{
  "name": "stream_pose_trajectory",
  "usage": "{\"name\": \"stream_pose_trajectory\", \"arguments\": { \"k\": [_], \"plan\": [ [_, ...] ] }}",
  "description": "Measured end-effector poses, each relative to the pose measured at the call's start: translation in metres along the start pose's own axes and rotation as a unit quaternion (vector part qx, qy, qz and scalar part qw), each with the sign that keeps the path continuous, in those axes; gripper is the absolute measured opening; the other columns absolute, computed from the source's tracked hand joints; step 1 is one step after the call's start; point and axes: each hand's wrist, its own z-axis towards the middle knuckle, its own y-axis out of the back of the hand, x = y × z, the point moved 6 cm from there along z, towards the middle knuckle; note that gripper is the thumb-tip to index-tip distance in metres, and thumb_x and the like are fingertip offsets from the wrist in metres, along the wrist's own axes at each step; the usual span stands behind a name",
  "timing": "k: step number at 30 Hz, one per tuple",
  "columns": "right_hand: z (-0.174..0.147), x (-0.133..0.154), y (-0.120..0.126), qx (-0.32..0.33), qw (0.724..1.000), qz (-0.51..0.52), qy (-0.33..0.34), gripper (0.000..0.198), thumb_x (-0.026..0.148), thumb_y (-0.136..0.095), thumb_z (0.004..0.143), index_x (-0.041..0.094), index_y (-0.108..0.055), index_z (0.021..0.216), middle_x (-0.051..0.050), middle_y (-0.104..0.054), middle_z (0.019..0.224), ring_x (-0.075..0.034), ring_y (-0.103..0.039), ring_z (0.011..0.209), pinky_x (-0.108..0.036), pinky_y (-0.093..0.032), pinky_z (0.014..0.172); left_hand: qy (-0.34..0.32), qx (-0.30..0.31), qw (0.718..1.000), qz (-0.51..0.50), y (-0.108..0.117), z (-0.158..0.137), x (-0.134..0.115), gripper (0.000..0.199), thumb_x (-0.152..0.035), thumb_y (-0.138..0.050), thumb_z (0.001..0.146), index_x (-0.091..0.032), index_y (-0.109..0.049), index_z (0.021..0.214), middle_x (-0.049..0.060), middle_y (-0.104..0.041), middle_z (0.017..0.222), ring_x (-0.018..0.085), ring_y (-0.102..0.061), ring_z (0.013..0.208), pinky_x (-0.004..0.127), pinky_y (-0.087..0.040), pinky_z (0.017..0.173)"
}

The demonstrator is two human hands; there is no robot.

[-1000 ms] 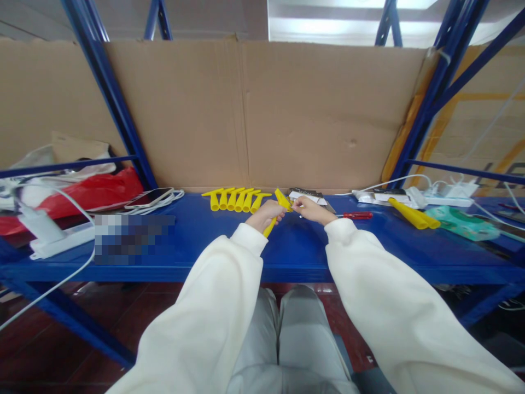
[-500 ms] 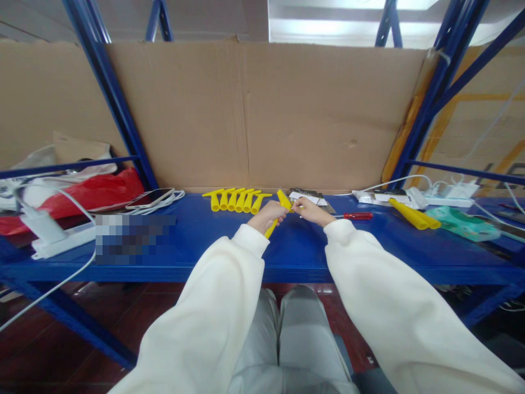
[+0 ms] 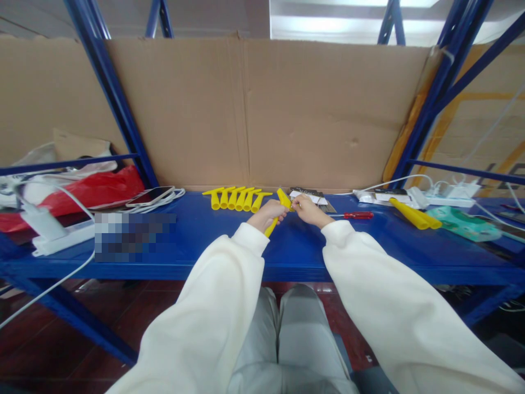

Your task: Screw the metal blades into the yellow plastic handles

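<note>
My left hand (image 3: 269, 215) is closed around a yellow T-shaped plastic handle (image 3: 282, 197), its head showing above my fingers and its lower end below them. My right hand (image 3: 308, 210) is pinched close against the handle's head; anything between those fingertips is too small to make out. To the left, several matching yellow T-shaped pieces (image 3: 240, 202) stand in a row on the blue table (image 3: 197, 235). A screwdriver with a red handle (image 3: 357, 215) lies just right of my right hand.
Small packets and cards (image 3: 314, 196) lie behind my hands. Further right are more yellow pieces (image 3: 414, 214), a green packet (image 3: 463, 223) and a white power strip (image 3: 449, 194). At left sit a phone (image 3: 152, 196), cables and a red bag (image 3: 102, 191). Cardboard (image 3: 287, 115) walls the back.
My right hand has shifted slightly left and up, nearer the handle's head. My left hand keeps its hold on the yellow handle.
</note>
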Motion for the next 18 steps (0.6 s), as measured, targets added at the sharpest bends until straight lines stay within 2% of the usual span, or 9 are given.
{"name": "stream_pose_trajectory", "arguments": {
  "k": [4,10,18],
  "plan": [
    [-0.001,0.0,-0.001,0.001,1.0,-0.002,0.001,0.012,0.018,-0.049,0.088,0.021,-0.06,0.084,-0.01,-0.06,0.098,-0.025,-0.054,0.102,-0.042,-0.044,0.095,0.011,0.009,1.0,-0.006,-0.001,-0.001,-0.001,0.028,-0.001,-0.052,0.087,-0.018,-0.046,0.065,-0.008,-0.04,0.046,0.005,-0.035,0.038,0.019,-0.027,0.043],
    [-0.002,-0.004,0.0,-0.007,0.999,0.001,-0.033,0.005,0.021,-0.053,0.087,0.021,-0.058,0.089,-0.011,-0.062,0.104,-0.026,-0.055,0.107,-0.044,-0.044,0.096,0.012,0.008,1.0,-0.007,0.0,-0.001,-0.002,0.027,-0.003,-0.052,0.088,-0.018,-0.047,0.066,-0.007,-0.041,0.047,0.006,-0.035,0.039,0.019,-0.028,0.044],
    [0.0,-0.013,-0.003,-0.009,0.998,0.001,-0.065,0.015,0.03,-0.057,0.089,0.02,-0.06,0.1,-0.012,-0.064,0.109,-0.027,-0.058,0.108,-0.045,-0.046,0.095,0.005,0.016,1.0,-0.018,0.001,-0.001,-0.002,0.027,-0.003,-0.052,0.088,-0.018,-0.045,0.067,-0.007,-0.041,0.048,0.006,-0.035,0.039,0.019,-0.026,0.043]
  ]
}}
